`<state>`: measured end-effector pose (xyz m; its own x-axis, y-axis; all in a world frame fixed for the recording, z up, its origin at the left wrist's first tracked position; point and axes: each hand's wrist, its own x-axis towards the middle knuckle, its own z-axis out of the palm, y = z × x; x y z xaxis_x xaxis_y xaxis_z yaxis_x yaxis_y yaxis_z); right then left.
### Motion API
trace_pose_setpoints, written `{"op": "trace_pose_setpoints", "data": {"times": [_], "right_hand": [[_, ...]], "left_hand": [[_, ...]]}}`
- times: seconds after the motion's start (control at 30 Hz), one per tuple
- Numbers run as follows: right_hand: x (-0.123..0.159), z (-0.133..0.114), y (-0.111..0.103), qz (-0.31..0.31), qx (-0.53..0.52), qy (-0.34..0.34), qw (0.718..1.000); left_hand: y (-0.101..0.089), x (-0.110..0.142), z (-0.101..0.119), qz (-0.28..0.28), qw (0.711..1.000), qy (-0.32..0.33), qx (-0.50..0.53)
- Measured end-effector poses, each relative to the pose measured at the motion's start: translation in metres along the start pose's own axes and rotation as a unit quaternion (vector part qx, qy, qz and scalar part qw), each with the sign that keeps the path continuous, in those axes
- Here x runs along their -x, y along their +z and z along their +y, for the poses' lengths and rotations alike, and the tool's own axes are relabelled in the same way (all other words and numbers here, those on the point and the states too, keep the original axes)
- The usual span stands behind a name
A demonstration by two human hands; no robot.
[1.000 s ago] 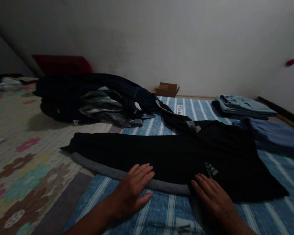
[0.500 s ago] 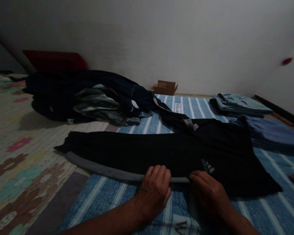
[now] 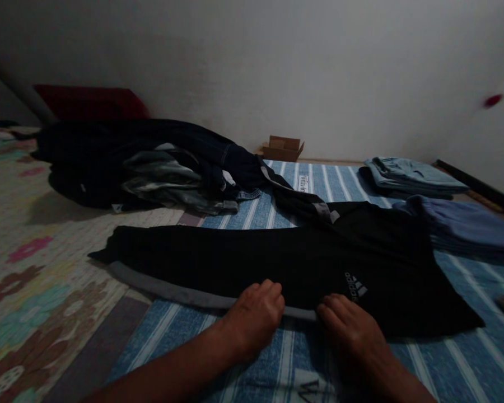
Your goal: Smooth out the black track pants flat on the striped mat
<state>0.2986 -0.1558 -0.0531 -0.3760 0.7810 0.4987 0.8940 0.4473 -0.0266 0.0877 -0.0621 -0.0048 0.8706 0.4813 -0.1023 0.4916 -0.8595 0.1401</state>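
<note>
The left hand (image 3: 254, 316) sits knuckles up, fingers curled down onto the grey band (image 3: 185, 292) of a black fleece Adidas garment (image 3: 235, 260). The right hand (image 3: 348, 336) rests just beside it, fingers together at the same edge. Whether either grips, I cannot tell. The garment lies along the near side of a blue-and-white striped blanket (image 3: 487, 285), one end reaching over a floral mat (image 3: 37, 313). Folded pale-blue denim (image 3: 411, 176) sits at the blanket's far right corner.
</note>
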Motion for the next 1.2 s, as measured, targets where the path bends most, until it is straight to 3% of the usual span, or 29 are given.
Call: {"op": "trace_pose_setpoints", "data": {"times": [0.17,0.43,0.53,0.63,0.77,0.97,1.2], "right_hand": [[0.006,-0.015,0.001,0.07,0.012,-0.01,0.997],[0.021,-0.011,-0.008,0.028,-0.074,0.026,0.997],[0.023,-0.01,-0.009,0.039,-0.089,0.048,0.994],[0.022,-0.012,-0.008,0.043,-0.101,0.068,0.992],[0.019,-0.009,-0.004,0.024,-0.102,0.069,0.992],[0.019,-0.006,0.001,0.029,-0.081,0.066,0.994],[0.02,-0.008,0.003,0.037,-0.072,0.074,0.994]], "left_hand": [[0.024,0.031,-0.007,0.085,0.996,0.031,0.003],[0.031,0.065,-0.016,0.102,0.995,-0.013,-0.013],[0.032,0.071,-0.017,0.115,0.993,-0.024,0.0],[0.027,0.066,-0.016,0.176,0.983,-0.03,0.044],[0.018,0.041,-0.014,0.24,0.959,-0.047,0.145],[0.02,0.005,-0.014,0.213,0.954,-0.083,0.192],[0.021,0.001,-0.013,0.198,0.955,-0.106,0.195]]}}
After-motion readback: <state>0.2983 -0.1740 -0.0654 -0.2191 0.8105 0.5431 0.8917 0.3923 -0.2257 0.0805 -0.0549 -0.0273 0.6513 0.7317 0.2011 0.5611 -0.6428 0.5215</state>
